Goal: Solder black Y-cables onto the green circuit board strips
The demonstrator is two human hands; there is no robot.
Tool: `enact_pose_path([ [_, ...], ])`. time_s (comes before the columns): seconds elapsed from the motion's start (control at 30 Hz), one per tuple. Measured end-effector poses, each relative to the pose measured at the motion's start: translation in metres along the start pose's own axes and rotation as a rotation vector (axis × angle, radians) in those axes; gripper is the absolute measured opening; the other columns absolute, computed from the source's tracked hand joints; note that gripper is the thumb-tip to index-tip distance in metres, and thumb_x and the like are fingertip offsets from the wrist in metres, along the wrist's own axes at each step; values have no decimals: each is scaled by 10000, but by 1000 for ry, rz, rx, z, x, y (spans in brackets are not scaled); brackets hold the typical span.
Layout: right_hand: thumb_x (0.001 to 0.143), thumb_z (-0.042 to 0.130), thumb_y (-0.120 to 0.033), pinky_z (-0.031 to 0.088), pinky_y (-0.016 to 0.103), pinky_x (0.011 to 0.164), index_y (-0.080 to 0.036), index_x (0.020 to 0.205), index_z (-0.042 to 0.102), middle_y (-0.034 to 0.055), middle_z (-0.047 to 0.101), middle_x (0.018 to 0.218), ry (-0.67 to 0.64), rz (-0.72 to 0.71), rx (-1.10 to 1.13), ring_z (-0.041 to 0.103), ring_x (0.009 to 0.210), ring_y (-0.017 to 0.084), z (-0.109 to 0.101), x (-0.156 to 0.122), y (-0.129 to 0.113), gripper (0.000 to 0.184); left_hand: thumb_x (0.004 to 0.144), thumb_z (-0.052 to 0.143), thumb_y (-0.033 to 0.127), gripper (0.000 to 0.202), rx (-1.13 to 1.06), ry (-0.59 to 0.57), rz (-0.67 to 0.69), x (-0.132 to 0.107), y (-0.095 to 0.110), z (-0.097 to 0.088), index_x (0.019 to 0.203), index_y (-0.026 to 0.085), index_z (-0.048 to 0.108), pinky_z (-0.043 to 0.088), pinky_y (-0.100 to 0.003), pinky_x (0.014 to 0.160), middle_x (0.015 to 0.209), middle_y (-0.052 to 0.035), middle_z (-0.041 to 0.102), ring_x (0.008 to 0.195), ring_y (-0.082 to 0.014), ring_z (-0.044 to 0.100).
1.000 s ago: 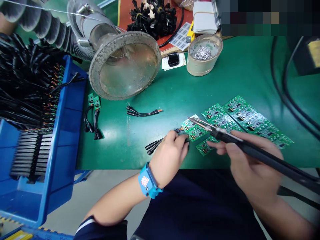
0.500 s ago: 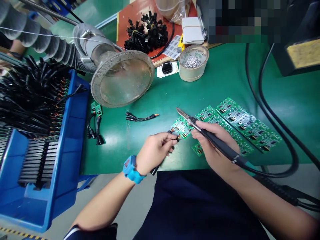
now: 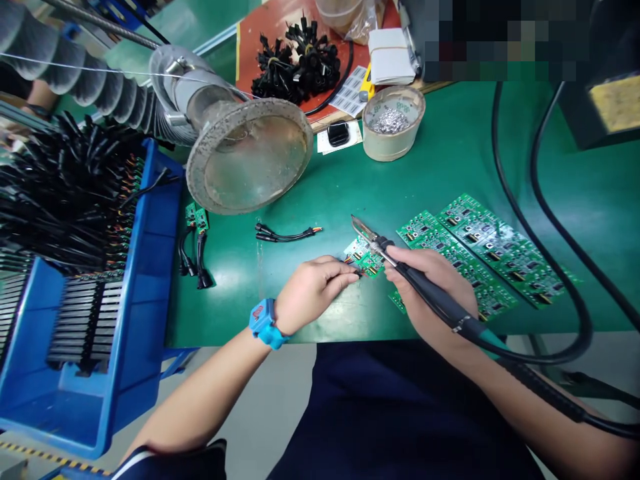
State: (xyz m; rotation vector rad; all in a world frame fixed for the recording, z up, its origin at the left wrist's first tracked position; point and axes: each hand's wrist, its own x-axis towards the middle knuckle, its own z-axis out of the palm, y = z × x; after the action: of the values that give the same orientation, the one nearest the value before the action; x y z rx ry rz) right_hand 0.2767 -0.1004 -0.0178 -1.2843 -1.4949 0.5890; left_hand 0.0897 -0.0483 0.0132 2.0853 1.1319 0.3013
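Note:
My left hand [image 3: 313, 290] is closed in a pinch on a black cable, mostly hidden behind the fingers. The cable's coloured wire ends [image 3: 349, 260] meet a small green circuit board [image 3: 357, 251] lying on the bench. In my right hand [image 3: 450, 283] is a soldering iron [image 3: 425, 283], held like a pen, its tip pointing up and left over that small board. Whether the tip touches anything I cannot tell. Larger green circuit board panels [image 3: 505, 247] lie beneath and right of my right hand. A loose black cable [image 3: 287, 235] rests left of the small board.
A fume extractor hood [image 3: 250, 157] hangs over the bench. Behind stands a bowl [image 3: 393, 140] of silvery bits. At left, a blue bin [image 3: 133, 267] holds many black cables; two boards with cables [image 3: 200, 243] lie beside it. The iron's black cord [image 3: 583, 300] loops at right.
My left hand has turned slightly, and the cable's tail that showed below it is now hidden. The soldering iron stays over the small board. The view has shifted a little.

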Motion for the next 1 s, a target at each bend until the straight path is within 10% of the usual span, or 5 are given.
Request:
enact_pose_path([
  [0.47,789,602,-121,525,332,807,-238,1121,570,33,641,1037,6,-63,-12,610,919,159,1,0,0,354,833,599,223,164,243,212,146,-8,0,17,971,174,671,508,-350,763,990,-88,568,857,-172,569],
  [1.0,712,629,-77,569,283,708,-128,1085,565,68,678,899,-119,-247,-147,658,861,190,-42,-33,-12,382,746,698,235,175,20,20,72,11,-13,-4,921,234,708,500,-300,787,1012,-45,534,895,-144,573],
])
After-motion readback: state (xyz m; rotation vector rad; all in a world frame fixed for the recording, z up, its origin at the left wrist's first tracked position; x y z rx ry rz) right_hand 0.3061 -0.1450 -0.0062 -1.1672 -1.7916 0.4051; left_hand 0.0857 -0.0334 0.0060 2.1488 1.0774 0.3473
